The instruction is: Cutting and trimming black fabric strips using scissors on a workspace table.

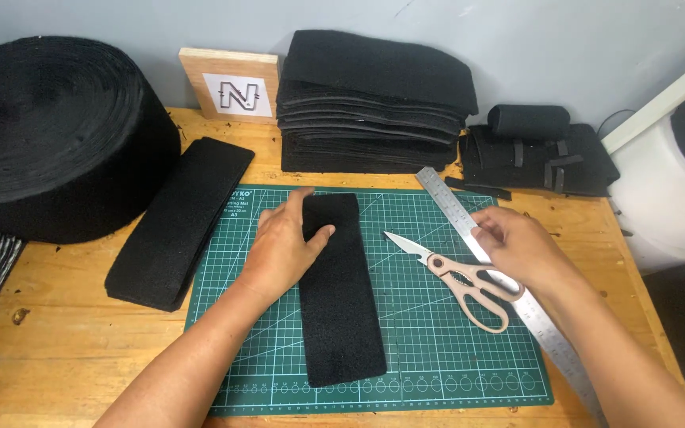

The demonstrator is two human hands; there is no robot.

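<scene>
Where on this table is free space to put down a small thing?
Free: bare wood left of the green cutting mat, and the mat between the black strip and scissors. Crowded: the back edge, with the felt roll and stacked pieces.

The right hand [517, 247] hides the middle of the steel ruler [453, 208], whose end at five o'clock runs off the bottom edge. The left hand [283, 246] covers the felt strip's [341, 301] upper left corner. At nine o'clock, the big felt roll [57, 135] is cut by the left edge.
</scene>
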